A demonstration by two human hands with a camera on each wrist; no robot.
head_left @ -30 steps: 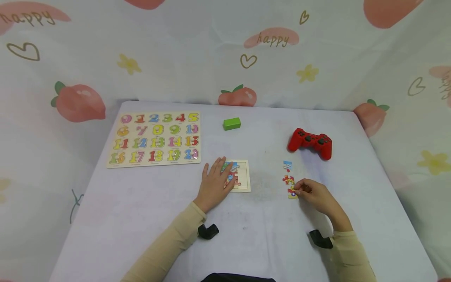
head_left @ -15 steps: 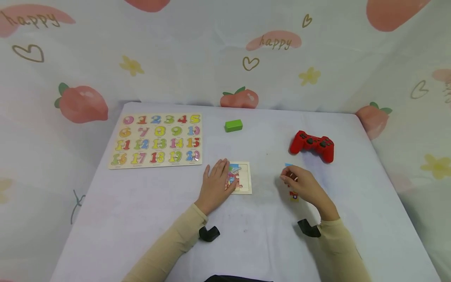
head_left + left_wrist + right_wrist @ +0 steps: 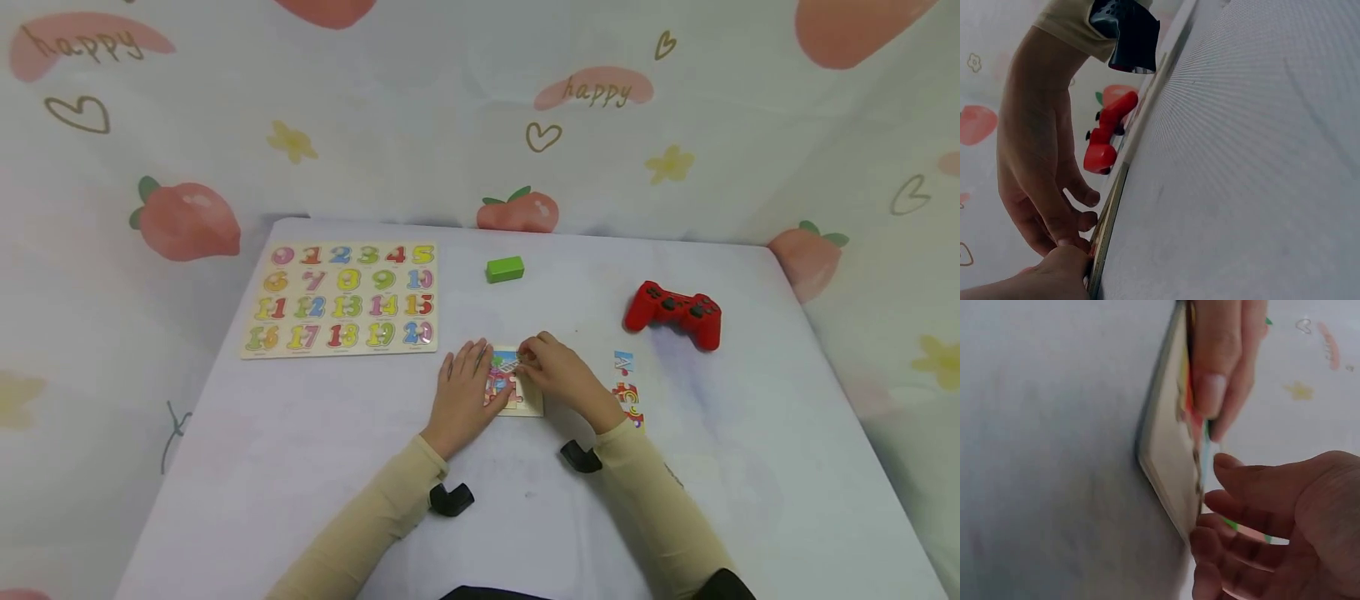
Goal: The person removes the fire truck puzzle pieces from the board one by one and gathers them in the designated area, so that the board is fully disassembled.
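Observation:
My left hand lies flat over the left side of a small wooden jigsaw puzzle, fingers straight and thumb on its fitted pieces. In the right wrist view, that left hand presses on the coloured pieces beside the bare cream strip of the tray. My right hand reaches across from the right, its loosely bent fingertips right at the puzzle's upper right edge. A gap shows between its thumb and forefinger, with no piece visible there. Loose jigsaw pieces lie in a column to the right.
A wooden number board lies at the back left. Behind the puzzle is a green block. A red game controller rests at the right, beyond the loose pieces. A patterned cloth hangs behind the table.
My right hand has moved left from the loose pieces, passing over them, to the puzzle's upper right edge. The left hand stays on the puzzle. The head view has shifted slightly.

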